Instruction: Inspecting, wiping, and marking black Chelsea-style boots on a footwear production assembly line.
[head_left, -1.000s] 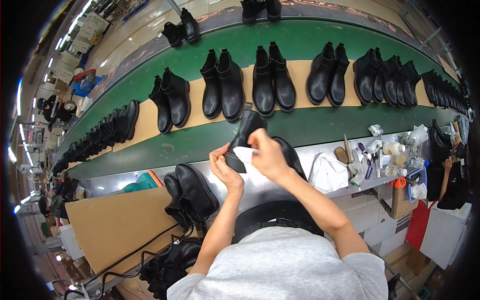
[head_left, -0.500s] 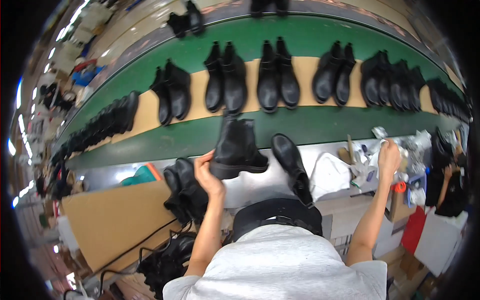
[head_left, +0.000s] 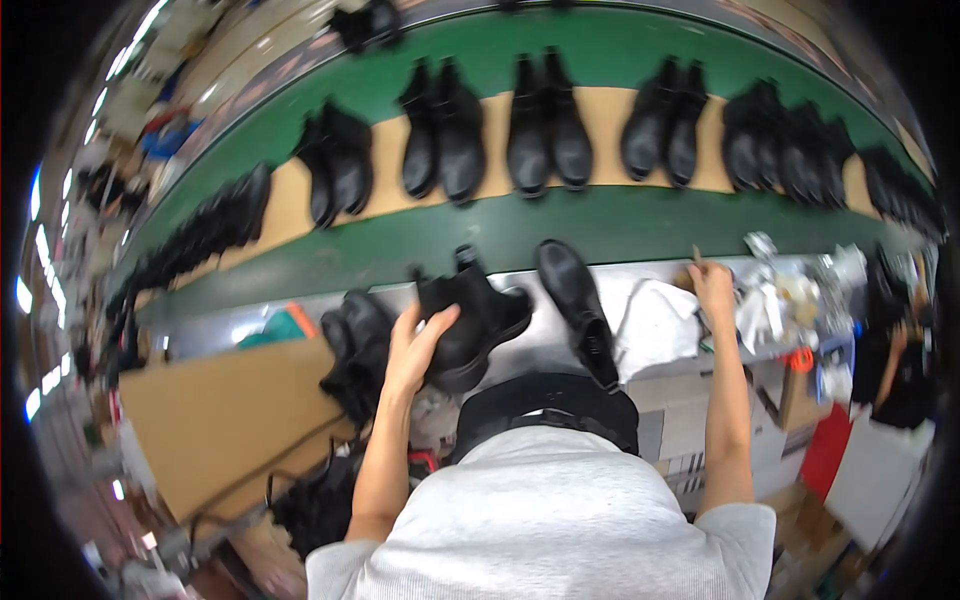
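Left side: I am holding the left forearm (head_left: 383,450) bare and slanting forward and slightly inward, the elbow bending close beside the torso. The left wrist (head_left: 402,385) is lying nearly in line with it. I am showing the back of the left hand (head_left: 415,348) to the camera, thumb (head_left: 440,322) standing apart and pointing forward-right, the fingers (head_left: 405,325) gripping and partly hiding at their tips.

Right side: I am placing the right forearm (head_left: 731,400) farther forward, running almost straight ahead, elbow only loosely bending. The right hand (head_left: 712,290) is sitting well apart from the left and farther forward, its fingers blurring; I am not managing to read their closure.
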